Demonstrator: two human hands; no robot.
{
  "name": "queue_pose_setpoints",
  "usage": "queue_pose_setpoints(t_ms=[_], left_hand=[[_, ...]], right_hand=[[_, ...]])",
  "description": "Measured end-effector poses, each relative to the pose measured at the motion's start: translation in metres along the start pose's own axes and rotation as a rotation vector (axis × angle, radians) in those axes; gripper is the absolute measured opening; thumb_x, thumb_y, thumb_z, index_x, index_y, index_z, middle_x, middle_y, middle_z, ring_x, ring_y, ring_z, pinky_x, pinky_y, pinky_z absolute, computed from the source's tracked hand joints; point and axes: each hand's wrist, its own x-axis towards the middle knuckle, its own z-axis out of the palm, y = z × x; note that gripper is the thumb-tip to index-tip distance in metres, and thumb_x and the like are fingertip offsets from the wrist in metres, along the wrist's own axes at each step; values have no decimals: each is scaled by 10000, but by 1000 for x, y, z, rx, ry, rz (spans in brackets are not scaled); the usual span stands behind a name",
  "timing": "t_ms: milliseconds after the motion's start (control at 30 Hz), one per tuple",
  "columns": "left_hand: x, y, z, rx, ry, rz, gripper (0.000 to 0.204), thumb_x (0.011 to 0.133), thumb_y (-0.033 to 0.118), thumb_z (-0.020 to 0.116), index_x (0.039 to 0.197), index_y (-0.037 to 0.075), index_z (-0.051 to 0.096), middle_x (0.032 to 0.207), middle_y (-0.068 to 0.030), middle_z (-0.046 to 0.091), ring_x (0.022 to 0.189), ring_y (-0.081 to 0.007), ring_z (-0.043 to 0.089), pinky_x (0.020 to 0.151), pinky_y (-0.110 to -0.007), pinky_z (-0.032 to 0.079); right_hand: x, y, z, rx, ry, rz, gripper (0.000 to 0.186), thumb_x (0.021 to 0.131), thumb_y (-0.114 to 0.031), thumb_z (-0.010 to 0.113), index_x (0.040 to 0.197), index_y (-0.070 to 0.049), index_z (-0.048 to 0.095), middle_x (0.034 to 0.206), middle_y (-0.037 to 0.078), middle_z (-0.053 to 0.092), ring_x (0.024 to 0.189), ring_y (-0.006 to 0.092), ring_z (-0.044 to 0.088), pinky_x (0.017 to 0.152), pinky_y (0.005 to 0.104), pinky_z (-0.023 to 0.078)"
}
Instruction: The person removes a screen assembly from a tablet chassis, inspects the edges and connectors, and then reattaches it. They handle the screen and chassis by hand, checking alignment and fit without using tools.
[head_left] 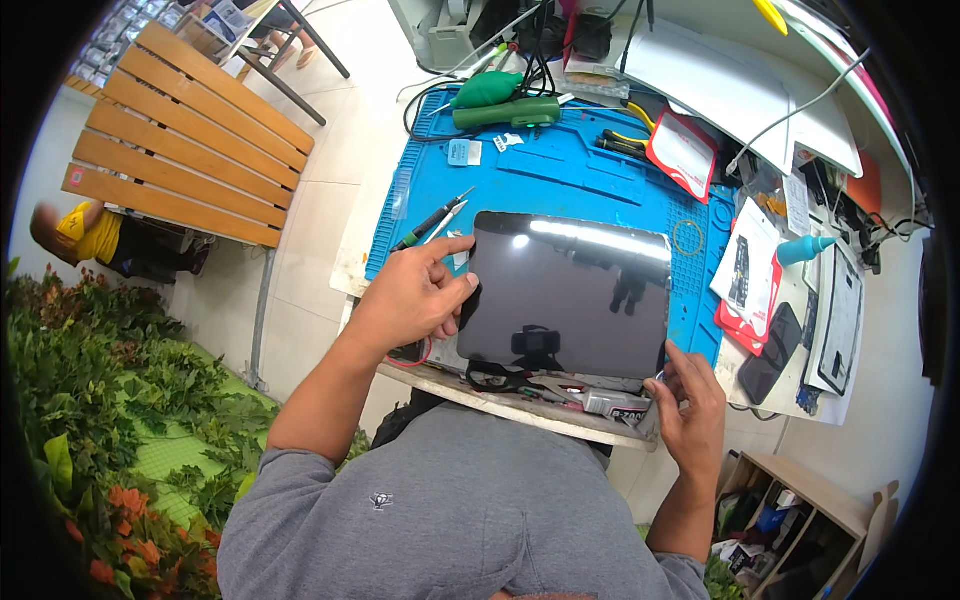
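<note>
A tablet point(570, 300) with a dark, glossy screen faces up over the near part of the blue work mat point(600, 165). My left hand point(425, 295) grips its left edge, with thumb and index finger at the upper left side. At the lower right corner, my right hand point(690, 405) pinches the edge between thumb and fingers. The tablet's underside is hidden. Just beyond my left hand lie a dark-and-green screwdriver point(430, 220) and a slim metal tool point(446, 222). Below the tablet's near edge, an open drawer point(550, 392) shows tools and a small tube.
A green blower bulb point(487, 89), a green-handled tool point(507, 112) and yellow-handled pliers point(640, 117) lie at the mat's far side. On the right are a phone point(770, 352), a teal bottle point(804, 250) and red-and-white packets point(745, 265). A slatted wooden bench point(190, 140) stands left.
</note>
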Motion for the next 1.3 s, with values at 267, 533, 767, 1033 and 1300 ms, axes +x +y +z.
queue_pose_setpoints(t_ms=[267, 533, 767, 1033, 1300], left_hand=[[1, 7, 0, 14, 5, -28, 516, 1025, 137, 704, 1480, -73, 582, 691, -53, 695, 529, -117, 665, 477, -259, 510], [3, 7, 0, 47, 22, -11, 521, 997, 152, 715, 1445, -90, 604, 638, -80, 699, 508, -126, 680, 482, -278, 545], [2, 4, -1, 48, 8, 8, 530, 993, 163, 726, 1442, -91, 602, 632, -73, 699, 511, -128, 684, 487, -276, 537], [0, 6, 1, 48, 0, -7, 598, 977, 93, 780, 1501, -80, 548, 664, -35, 669, 523, -95, 636, 481, -255, 490], [1, -4, -2, 94, -36, 86, 734, 952, 62, 814, 1588, -61, 467, 719, -42, 681, 559, -85, 628, 495, -250, 479]], right_hand=[[-2, -2, 2, 1, 11, 12, 535, 857, 89, 802, 1378, 34, 696, 964, 103, 651, 784, 163, 633, 677, 289, 529], [-4, -6, 8, 50, 37, 62, 522, 846, 35, 858, 1342, 66, 699, 980, 96, 604, 677, 133, 527, 605, 293, 476], [-3, -3, 10, 84, 52, 64, 466, 872, 32, 847, 1315, 79, 711, 971, 85, 599, 684, 111, 530, 590, 268, 469], [-2, 6, 13, 272, 104, 109, 424, 907, 53, 820, 1321, 62, 727, 975, 64, 620, 778, 80, 597, 628, 210, 515], [-2, 8, 12, 307, 98, 126, 424, 908, 55, 822, 1322, 59, 730, 973, 52, 611, 809, 70, 607, 664, 194, 540]])
